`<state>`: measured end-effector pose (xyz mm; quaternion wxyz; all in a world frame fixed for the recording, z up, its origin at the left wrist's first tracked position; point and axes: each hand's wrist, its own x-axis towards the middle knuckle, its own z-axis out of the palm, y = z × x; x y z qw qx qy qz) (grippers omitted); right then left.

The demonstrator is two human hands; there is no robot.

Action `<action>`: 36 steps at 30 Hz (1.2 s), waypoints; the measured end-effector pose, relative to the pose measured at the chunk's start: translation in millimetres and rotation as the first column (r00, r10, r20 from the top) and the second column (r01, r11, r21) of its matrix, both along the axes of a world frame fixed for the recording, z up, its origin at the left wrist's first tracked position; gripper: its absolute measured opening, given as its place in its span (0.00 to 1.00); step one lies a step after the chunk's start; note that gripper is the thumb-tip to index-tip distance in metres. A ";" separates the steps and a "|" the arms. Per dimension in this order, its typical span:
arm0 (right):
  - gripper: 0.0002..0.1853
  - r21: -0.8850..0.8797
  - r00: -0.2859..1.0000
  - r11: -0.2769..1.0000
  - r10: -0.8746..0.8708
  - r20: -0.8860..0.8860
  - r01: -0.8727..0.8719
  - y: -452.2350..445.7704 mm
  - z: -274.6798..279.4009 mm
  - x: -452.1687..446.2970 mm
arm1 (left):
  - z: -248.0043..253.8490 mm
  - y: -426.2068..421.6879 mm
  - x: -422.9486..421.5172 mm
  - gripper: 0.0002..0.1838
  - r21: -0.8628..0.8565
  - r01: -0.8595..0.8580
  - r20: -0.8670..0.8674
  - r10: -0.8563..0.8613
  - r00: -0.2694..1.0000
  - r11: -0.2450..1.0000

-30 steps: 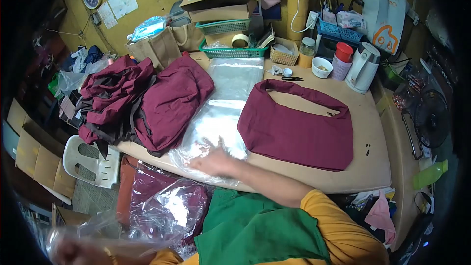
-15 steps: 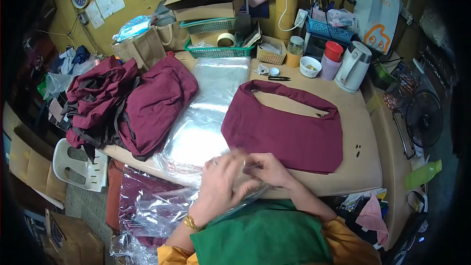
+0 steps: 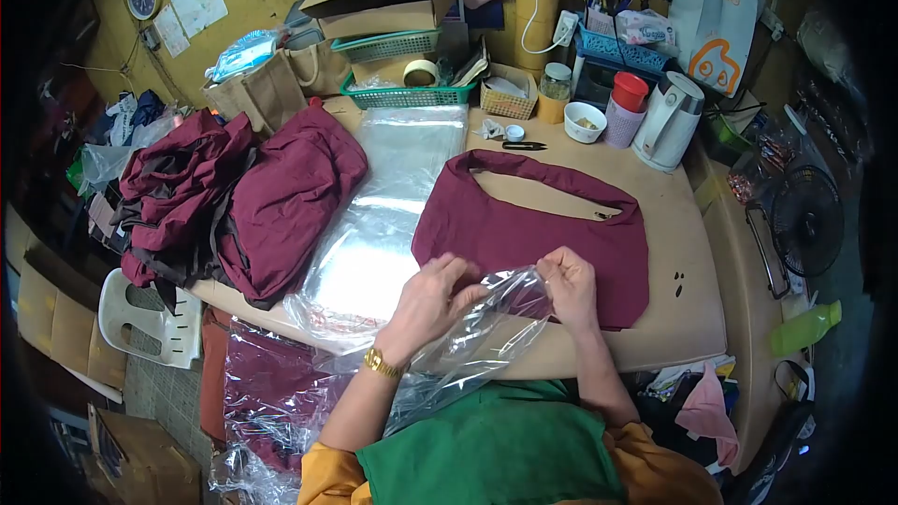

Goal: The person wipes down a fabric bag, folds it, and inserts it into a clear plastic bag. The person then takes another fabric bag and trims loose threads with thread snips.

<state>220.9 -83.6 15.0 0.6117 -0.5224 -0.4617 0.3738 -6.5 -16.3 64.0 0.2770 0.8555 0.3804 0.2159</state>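
Observation:
A clear plastic bag (image 3: 505, 318) is stretched between my two hands over the table's front edge. My right hand (image 3: 571, 285) pinches its upper right edge between thumb and fingers. On the opposite side, my left hand (image 3: 432, 304), with a gold watch at the wrist, holds the plastic by the thumb; its fingertips are slightly blurred. Behind the hands lies a flat maroon shoulder bag (image 3: 552, 271), its strap looped toward the back. To its left rests a stack of clear plastic bags (image 3: 374, 215), partly hidden near my left hand.
Heaped maroon bags (image 3: 290, 196) lie on the left of the table (image 3: 692, 318). Along the back stand green baskets (image 3: 402, 95), a white bowl (image 3: 585, 123) and an electric kettle (image 3: 669, 122). Small black snips (image 3: 524, 146) lie before them. Plastic-wrapped maroon goods (image 3: 271, 393) sit below the front edge.
My hands have parted: the right moved right and up, drawing the plastic bag's edge out, and the left moved slightly right and up. The camera view shifted a little.

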 end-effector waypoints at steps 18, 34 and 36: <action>0.15 -0.098 0.927 0.923 0.367 -0.075 -0.373 16.4 -17.7 1.1 | 8.7 -14.3 -64.0 0.31 0.307 -0.455 -0.134 0.511 0.849 0.836; 0.12 -0.177 0.886 0.868 0.453 -0.099 -0.464 -0.8 -29.6 -8.7 | -11.8 -34.5 -8.5 0.13 -0.122 -0.016 0.049 0.022 0.999 0.992; 0.12 0.051 0.871 0.924 0.375 -0.317 -0.380 -1.1 -23.4 -9.8 | -14.2 -31.6 -13.4 0.14 -0.173 0.031 -0.021 -0.035 0.999 0.984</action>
